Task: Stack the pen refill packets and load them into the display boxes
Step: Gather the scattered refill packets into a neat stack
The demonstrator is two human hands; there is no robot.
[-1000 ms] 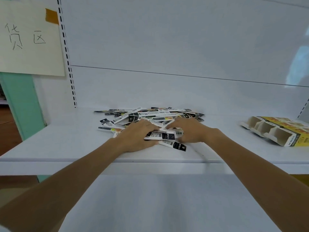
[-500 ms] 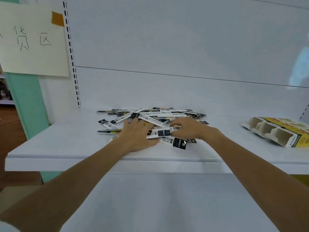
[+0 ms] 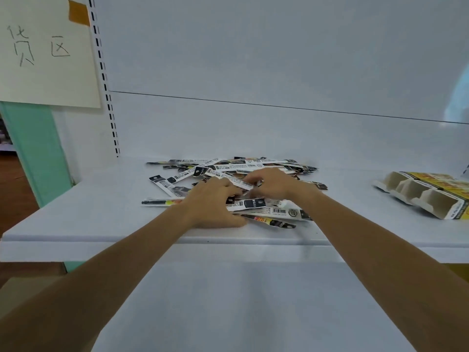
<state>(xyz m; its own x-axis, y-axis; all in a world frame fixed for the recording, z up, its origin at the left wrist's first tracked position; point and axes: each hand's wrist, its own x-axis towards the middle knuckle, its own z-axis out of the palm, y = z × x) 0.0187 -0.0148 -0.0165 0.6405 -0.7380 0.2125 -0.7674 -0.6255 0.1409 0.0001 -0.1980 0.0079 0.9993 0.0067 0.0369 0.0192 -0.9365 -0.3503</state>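
A loose pile of long black-and-white pen refill packets (image 3: 228, 166) lies in the middle of the white shelf (image 3: 101, 214). My left hand (image 3: 212, 207) lies on the near side of the pile, with fingers and thumb curled round a few packets (image 3: 247, 204) that stick out to the right. Just behind it, my right hand (image 3: 275, 185) has its fingers curled and pinches the end of a white packet (image 3: 241, 184). A yellow and white display box (image 3: 429, 196) with open cardboard compartments lies on its side at the right end of the shelf, apart from both hands.
The white back panel rises right behind the pile. A slotted upright (image 3: 105, 80) and a taped paper sign (image 3: 45, 54) are at the left, beside a green post (image 3: 35, 153). A lower white shelf (image 3: 241, 301) juts out beneath my arms.
Both hands have shifted a little deeper into the pile. The right hand has moved from the near packets to a packet farther back, and the near packets have been pushed about.
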